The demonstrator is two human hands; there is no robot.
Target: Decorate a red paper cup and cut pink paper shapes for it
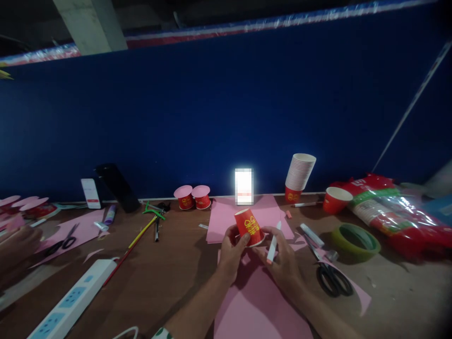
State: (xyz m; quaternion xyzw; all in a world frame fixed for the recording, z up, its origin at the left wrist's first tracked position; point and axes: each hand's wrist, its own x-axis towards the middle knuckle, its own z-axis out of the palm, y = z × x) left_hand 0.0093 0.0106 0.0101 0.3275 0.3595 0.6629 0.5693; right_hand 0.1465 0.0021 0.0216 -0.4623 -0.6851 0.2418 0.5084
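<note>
A red paper cup with yellow lettering is tilted upside down in my left hand, its white rim toward me. My left thumb presses on its printed side. In my right hand is a white marker with an orange end pointing down toward me; the fingertips of that hand are close to the cup's right edge. Underneath both hands lies a pink paper sheet. Farther back is a stack of pink paper, with a bright blurred phone screen standing behind it.
To the right are black-handled scissors, a green tape roll, a red cup, stacked cups and a red plastic package. Leftward stand two pink-topped cups and a power strip. Another person's hand is at far left.
</note>
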